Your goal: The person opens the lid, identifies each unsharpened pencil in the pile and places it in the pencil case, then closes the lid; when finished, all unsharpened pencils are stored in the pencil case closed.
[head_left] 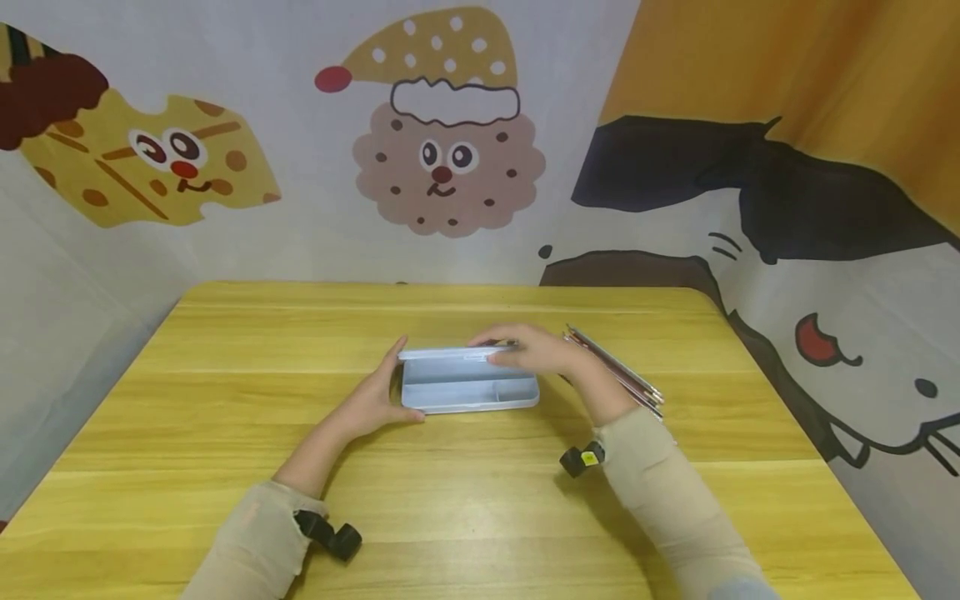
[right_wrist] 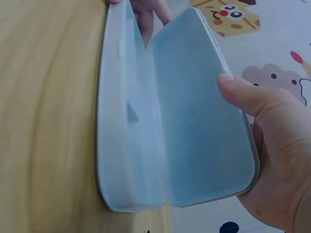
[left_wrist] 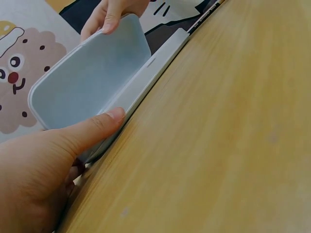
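Observation:
A pale blue pencil case (head_left: 450, 396) lies on the table with its hinged lid (right_wrist: 209, 131) raised. Its compartments, parted by low dividers, hold nothing in the head view. My left hand (head_left: 372, 404) grips the case's left end, thumb on the front edge, as the left wrist view also shows. With thumb on the inner side and fingers behind, my right hand (head_left: 532, 348) holds the lid near its right end. Just right of the case lies a bundle of pencils (head_left: 618, 367), partly covered by my right forearm.
The wood-grain table (head_left: 465, 508) stretches around the case, its far edge close to a cloth backdrop (head_left: 300, 250) with cartoon figures. Each sleeve carries a small black wrist camera (head_left: 330, 533).

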Available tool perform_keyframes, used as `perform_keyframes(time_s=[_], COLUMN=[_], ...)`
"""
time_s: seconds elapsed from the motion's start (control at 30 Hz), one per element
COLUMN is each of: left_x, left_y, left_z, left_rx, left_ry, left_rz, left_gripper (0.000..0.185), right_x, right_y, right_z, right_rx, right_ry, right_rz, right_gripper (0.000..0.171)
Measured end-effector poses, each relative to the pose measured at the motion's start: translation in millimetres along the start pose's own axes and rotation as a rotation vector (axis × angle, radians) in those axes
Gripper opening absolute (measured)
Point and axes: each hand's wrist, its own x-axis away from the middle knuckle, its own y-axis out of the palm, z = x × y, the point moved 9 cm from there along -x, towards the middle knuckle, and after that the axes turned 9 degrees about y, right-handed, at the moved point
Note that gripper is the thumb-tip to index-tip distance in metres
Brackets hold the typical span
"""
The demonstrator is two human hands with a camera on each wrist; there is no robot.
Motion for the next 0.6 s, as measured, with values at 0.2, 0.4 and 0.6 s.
perform_keyframes(time_s=[0.2,0.4,0.6], left_x=[-1.6,-2.6,-1.8], left_y=[-1.3,-1.3,-1.1], left_z=[0.6,2.3,3.0], left_rx=[0.012,0.023,0.016], left_ry=[0.030,0.049,0.039], left_rz=[0.012,0.015,0.016], left_gripper=[0.131,0.135,0.138], right_x=[-8,-14,-20], right_y=[-13,-21,-28], right_z=[0,4,7], right_rx=[-0.014,-0.048,-0.104], right_ry=[0.039,0.052,0.042], right_rz=[0.007,0.034,0.082], right_gripper=[0.036,0.033,0.029])
